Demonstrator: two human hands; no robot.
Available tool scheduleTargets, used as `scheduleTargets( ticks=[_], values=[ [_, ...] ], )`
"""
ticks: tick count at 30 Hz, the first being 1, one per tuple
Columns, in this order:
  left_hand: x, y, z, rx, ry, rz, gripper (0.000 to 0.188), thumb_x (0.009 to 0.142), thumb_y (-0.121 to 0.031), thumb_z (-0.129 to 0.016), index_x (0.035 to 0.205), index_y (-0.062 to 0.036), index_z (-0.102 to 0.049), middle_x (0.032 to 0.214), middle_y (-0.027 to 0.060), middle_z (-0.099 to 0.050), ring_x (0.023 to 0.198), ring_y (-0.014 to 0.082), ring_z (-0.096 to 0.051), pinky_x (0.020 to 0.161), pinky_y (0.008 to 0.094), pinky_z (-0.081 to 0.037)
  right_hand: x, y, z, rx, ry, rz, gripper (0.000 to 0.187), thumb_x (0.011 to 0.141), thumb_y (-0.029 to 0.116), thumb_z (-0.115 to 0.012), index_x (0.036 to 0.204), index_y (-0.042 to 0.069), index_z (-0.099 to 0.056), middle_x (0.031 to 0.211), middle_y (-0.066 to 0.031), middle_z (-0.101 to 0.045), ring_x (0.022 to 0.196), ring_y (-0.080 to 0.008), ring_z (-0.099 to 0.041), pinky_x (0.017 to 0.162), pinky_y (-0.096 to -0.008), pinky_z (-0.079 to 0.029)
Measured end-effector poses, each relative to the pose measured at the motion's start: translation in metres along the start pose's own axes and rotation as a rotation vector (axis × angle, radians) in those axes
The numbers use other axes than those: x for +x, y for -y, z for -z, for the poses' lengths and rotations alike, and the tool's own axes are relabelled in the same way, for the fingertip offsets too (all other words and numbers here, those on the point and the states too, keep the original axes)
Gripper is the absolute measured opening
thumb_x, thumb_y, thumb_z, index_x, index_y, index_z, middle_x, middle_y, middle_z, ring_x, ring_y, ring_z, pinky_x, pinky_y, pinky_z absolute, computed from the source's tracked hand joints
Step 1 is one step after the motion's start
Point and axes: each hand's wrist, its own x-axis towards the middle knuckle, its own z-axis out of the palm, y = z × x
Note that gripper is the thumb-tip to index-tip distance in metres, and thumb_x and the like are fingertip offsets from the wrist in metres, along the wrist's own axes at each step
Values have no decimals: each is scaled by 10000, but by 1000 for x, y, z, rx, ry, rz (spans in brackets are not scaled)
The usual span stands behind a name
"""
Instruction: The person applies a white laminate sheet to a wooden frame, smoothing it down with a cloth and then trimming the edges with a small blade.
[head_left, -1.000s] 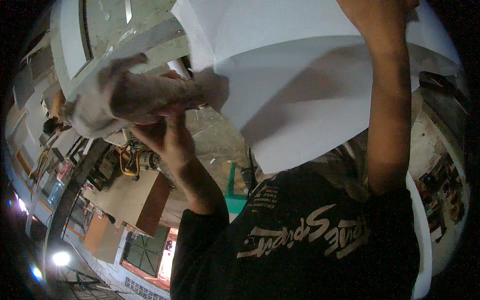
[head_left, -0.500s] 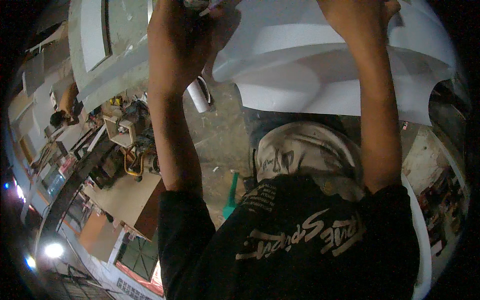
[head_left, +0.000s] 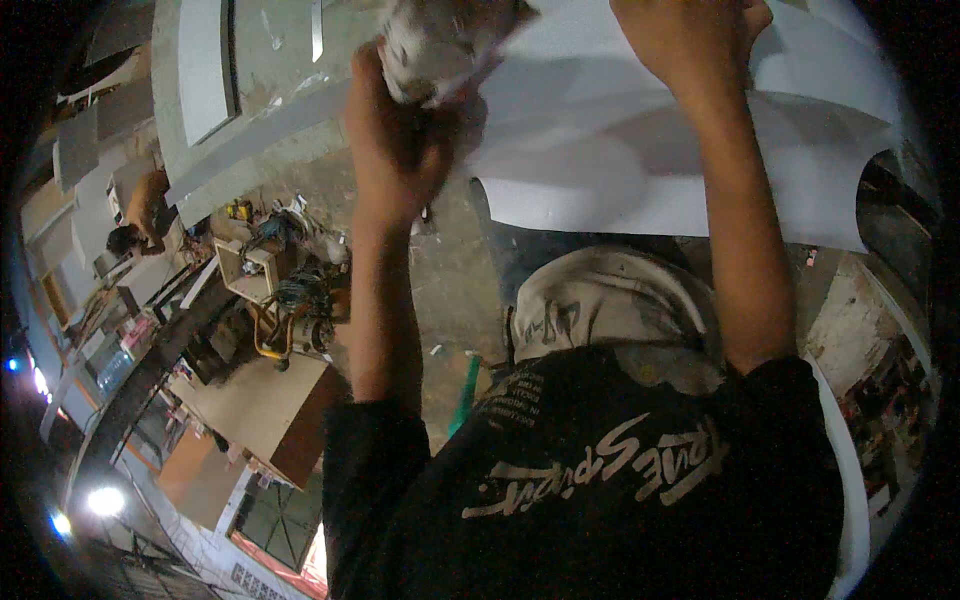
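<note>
My left hand (head_left: 400, 140) is wrapped round a whitish object (head_left: 430, 50) smeared with dark stains; its top runs out of view, and its kind is unclear. This hand is beside the left end of a large white sheet (head_left: 640, 190), smooth and curved, with its near edge hanging down. Over the right part of the sheet is my right hand (head_left: 695, 45), with one bent finger showing at its side. The upper edge of the picture cuts off the other fingers, so what they hold is hidden.
A pale green-grey panel (head_left: 290, 110) with a white strip (head_left: 203, 70) lies at upper left. Further left, another person (head_left: 145, 210) bends over. A wooden box (head_left: 232, 272), a brown board (head_left: 255, 405) and a green plastic thing (head_left: 467, 390) are below. A lamp (head_left: 107, 501) shines at lower left.
My left hand has come right and nearer, bringing the stained whitish object further into view. The white cylinder on the floor is now hidden behind it. My right hand has shifted slightly left.
</note>
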Motion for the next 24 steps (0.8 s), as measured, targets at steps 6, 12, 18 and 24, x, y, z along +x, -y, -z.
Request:
scheduleTargets(
  ticks=[6,12,18,24],
  values=[
    [21,-5,10,-20,85,181,610,885,-36,-609,1391,-63,-270,1148,111,-564,961,198,-589,784,336,-531,-5,-1,-2,-28,130,19,344,912,299,-554,757,12,-663,825,-184,-642,939,-362,-581,907,-554,-318],
    [32,3,-1,-3,-78,-42,252,915,-28,-554,1086,-47,-371,853,58,-542,637,148,-496,595,273,-449,-5,-2,-4,-56,13,43,350,918,323,-539,793,24,-671,896,-198,-638,944,-369,-582,911,-588,-325],
    [21,-2,67,1,-287,-249,425,887,-14,-622,1257,-44,-415,1018,76,-616,907,153,-588,764,281,-490,1,-23,13,271,86,51,294,908,327,-575,850,60,-683,948,-212,-642,963,-384,-584,910,-596,-366],
    [31,-13,130,654,-313,-61,321,900,-88,-642,1196,-18,-541,1021,170,-657,923,298,-632,819,358,-491,-59,-68,50,314,-200,149,176,883,222,-635,899,46,-646,936,-118,-652,948,-337,-583,842,-435,-417]
  ],
)
